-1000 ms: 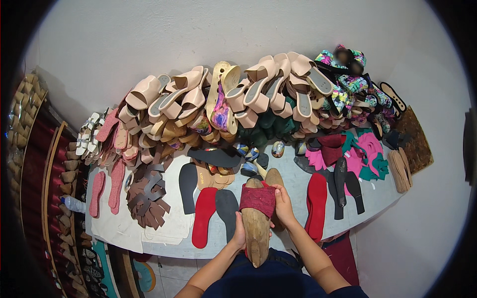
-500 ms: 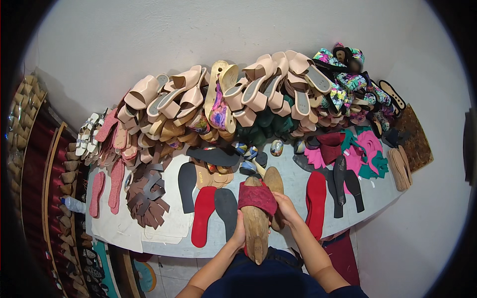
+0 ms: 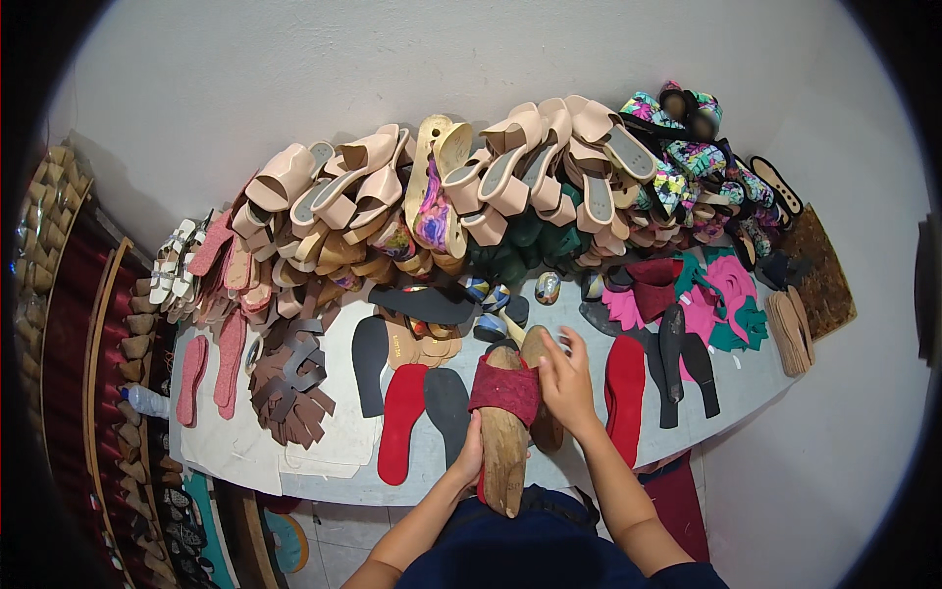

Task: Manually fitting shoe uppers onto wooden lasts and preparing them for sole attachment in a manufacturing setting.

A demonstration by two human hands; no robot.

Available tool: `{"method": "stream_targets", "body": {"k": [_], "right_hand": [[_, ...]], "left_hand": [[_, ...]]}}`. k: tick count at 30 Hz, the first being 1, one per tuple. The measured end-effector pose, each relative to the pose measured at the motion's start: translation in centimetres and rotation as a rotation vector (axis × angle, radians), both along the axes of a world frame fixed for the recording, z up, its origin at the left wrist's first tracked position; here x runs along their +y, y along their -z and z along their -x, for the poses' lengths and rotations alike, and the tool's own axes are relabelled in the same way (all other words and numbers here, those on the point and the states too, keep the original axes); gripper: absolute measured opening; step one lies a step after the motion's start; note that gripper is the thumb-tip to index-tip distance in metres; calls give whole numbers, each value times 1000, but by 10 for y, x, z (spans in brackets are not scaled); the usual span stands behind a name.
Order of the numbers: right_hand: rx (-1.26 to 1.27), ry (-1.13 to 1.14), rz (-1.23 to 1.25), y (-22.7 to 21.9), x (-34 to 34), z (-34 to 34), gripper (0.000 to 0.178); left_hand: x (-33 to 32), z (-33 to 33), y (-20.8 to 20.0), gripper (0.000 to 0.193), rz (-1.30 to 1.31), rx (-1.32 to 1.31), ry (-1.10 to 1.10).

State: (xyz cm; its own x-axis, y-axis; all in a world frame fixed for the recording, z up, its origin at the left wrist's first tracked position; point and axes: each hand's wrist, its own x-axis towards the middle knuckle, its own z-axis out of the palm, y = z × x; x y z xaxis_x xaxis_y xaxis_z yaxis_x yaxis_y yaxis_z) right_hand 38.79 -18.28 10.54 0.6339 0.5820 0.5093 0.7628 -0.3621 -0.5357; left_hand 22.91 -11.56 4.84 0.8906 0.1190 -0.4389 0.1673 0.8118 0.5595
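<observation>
My left hand [image 3: 472, 450] is wrapped round the side of a wooden shoe last [image 3: 504, 456] close to my body. A dark red strap [image 3: 504, 390] lies across the last near its far end, and a thin red edge shows along its underside. My right hand [image 3: 566, 381] is raised just right of the strap, fingers apart and bent, with nothing visible in them. Beneath and beside that hand, a second wooden last [image 3: 548, 432] lies on the table, partly covered by it. Left of the held last are a red insole [image 3: 401, 422] and a dark grey insole [image 3: 447, 412].
Beige heeled sandals [image 3: 505, 177] are piled along the wall, with patterned sandals [image 3: 677, 187] at the right. Brown strap pieces [image 3: 292, 388] lie left. Red insoles [image 3: 625, 398] and black sole pieces [image 3: 671, 363] lie right on the grey table [image 3: 579, 471]. Racks of lasts [image 3: 137, 373] stand left.
My right hand has let go of the strap's right side and moved up and away, its fingers lifting. The held last has tilted slightly; my left hand keeps its grip.
</observation>
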Motion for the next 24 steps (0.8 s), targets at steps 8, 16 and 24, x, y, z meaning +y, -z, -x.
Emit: {"method": "stream_targets", "body": {"k": [8,16,24], "right_hand": [[216,-491,728,-46,60,13,33],[1028,-677,556,-28,106,-16,21],[819,-951,733,-32,119,-22,25]], "left_hand": [[-7,-4,-11,78,-84,8,-31],[3,1,-3,80,-25,56,51],[3,3,7,79,-46,37,47]]}}
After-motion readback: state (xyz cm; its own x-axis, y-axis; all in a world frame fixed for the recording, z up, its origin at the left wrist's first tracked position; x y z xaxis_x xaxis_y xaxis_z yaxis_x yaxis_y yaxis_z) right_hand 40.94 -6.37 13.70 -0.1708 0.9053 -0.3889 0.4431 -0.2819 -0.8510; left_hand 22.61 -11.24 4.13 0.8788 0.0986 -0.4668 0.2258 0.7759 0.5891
